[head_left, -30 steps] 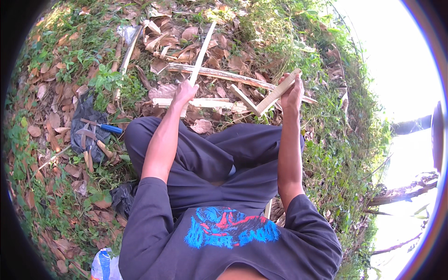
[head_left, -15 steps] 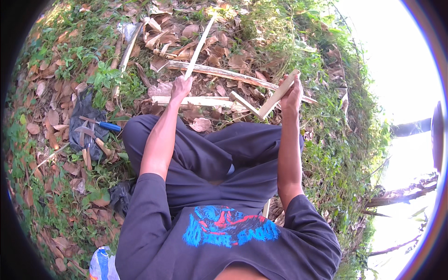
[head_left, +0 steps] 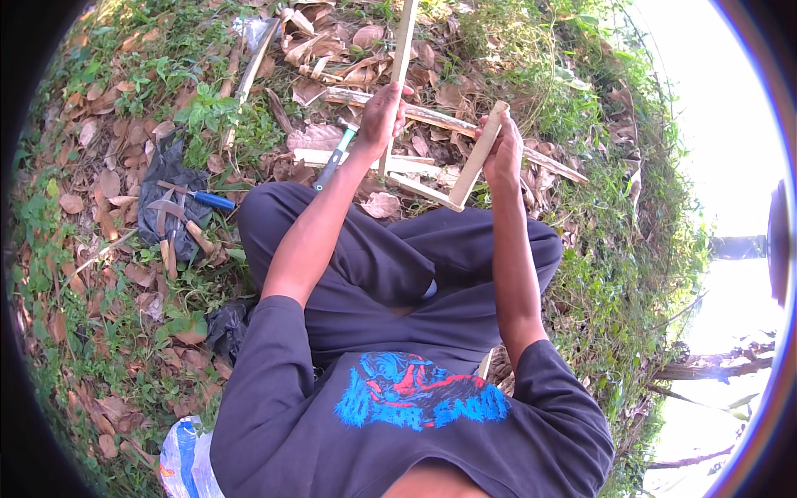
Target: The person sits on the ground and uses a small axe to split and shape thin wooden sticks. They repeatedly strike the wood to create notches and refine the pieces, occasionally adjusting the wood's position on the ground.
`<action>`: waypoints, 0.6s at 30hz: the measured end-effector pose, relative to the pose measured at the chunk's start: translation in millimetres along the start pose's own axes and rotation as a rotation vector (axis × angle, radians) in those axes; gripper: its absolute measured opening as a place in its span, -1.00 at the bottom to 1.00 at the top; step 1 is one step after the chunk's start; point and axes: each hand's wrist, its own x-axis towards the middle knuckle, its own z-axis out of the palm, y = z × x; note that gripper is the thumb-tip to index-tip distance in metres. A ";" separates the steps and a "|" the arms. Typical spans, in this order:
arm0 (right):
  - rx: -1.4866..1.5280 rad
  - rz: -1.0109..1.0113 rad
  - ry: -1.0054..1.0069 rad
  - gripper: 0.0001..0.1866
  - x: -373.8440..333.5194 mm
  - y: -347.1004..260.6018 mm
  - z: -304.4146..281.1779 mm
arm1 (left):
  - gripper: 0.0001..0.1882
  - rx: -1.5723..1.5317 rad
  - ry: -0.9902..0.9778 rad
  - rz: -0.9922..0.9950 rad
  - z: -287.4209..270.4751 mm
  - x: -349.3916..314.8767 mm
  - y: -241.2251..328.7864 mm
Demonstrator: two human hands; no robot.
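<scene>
I sit cross-legged on leafy ground. My left hand (head_left: 383, 116) grips a long pale wooden strip (head_left: 400, 62) that stands nearly upright and runs past the top edge. My right hand (head_left: 502, 149) holds a shorter pale strip (head_left: 476, 162), tilted, whose lower end meets a third strip (head_left: 419, 189) at a corner above my knees. The strips together look like part of a frame. A hammer with a green-and-black handle (head_left: 334, 158) lies on the ground just left of my left wrist.
A dark cloth (head_left: 166, 170) on the left bears a blue-handled tool (head_left: 203, 197) and wooden-handled tools (head_left: 187, 228). More split wood pieces (head_left: 432, 116) lie among dry leaves ahead. A white-and-blue plastic bag (head_left: 187, 461) sits at lower left. Grass slopes down on the right.
My left hand has swung the long strip from a rightward lean to nearly upright. My right hand has lifted the short strip and brought it closer, making the frame corner stand higher.
</scene>
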 end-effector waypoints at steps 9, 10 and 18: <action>0.011 -0.041 -0.013 -0.78 -0.6 -4.0 25.9 | -0.56 0.095 -0.048 -0.018 1.6 -3.9 -4.0; 0.012 -0.045 -0.014 -0.78 -0.7 -3.6 25.1 | -0.57 0.090 -0.051 -0.019 2.7 -4.3 -3.4; 0.029 -0.071 -0.028 -0.76 -1.6 1.0 20.3 | -0.62 0.083 -0.088 0.014 7.3 -7.3 -13.0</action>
